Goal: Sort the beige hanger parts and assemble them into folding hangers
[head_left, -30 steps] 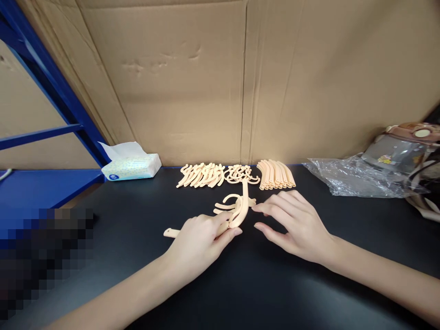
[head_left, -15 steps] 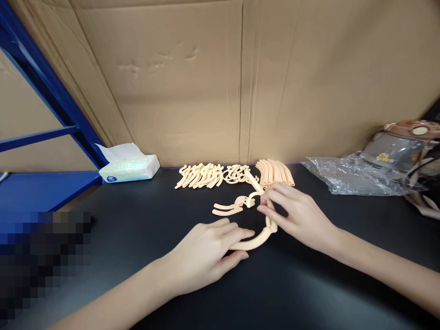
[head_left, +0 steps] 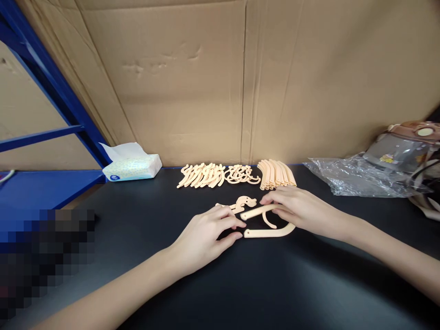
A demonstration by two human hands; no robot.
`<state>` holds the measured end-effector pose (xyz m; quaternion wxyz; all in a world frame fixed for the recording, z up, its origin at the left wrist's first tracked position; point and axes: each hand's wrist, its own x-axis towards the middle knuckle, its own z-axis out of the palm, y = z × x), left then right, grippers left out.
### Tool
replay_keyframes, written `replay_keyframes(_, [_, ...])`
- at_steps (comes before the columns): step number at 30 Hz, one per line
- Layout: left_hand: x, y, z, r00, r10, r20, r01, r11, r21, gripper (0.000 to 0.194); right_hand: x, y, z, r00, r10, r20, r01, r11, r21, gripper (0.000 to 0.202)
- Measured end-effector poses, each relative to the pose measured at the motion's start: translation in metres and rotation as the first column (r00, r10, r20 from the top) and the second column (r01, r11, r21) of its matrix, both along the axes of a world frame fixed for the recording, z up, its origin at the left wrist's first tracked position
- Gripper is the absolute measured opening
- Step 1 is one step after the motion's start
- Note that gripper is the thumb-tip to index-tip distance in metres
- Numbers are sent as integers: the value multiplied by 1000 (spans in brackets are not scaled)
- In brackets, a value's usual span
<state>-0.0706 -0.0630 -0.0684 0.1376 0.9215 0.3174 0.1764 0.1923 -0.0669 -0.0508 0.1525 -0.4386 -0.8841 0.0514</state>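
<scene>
My right hand point(head_left: 305, 208) grips a beige plastic folding hanger point(head_left: 266, 233) near its joined end. The hanger's two curved arms point left, one above the other, with a gap between them. A thin curved hook shows between the arms. My left hand point(head_left: 208, 236) is at the free ends of the arms, thumb and index finger apart; whether a fingertip touches an arm I cannot tell. Just behind the left hand lies another beige hanger piece point(head_left: 245, 201), partly hidden by the fingers.
At the back of the black table point(head_left: 220, 293) lie a pile of slim curved pieces point(head_left: 202, 175), several hooks point(head_left: 240, 174) and a stack of curved arms point(head_left: 277, 173). A tissue pack point(head_left: 134, 167) sits left; clear plastic bag point(head_left: 347, 176) and bottle point(head_left: 395, 151) stand right. Cardboard point(head_left: 178, 91) rises behind.
The hanger's arms have swung from spread apart to nearly side by side, pointing left. My left hand has let go of the lower arm. My right hand has shifted slightly right.
</scene>
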Motion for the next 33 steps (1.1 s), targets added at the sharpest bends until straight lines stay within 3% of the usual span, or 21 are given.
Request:
replay_keyframes(7, [1,3,2,999,48,-24,-46,995,93,20,3,2,-1,998,34,51,-32,998,-57,21])
replay_keyframes(14, [-2,9,-3,993,6,-120,6,995,98,41,10,5,-1,985,-21,169,20,1000,6,22])
replay_keyframes(19, [-2,9,-4,992,54,-110,-41,993,113,37,3,-1,8,992,-38,123,34,999,32,18])
replay_keyframes(26, [-2,10,5,966,180,-184,-143,970,196,21,-13,-20,19,994,59,87,-43,982,-183,17])
replay_keyframes(33, [-1,9,7,958,215,-188,-168,956,241,17,-22,-27,10,984,141,105,-131,987,-92,13])
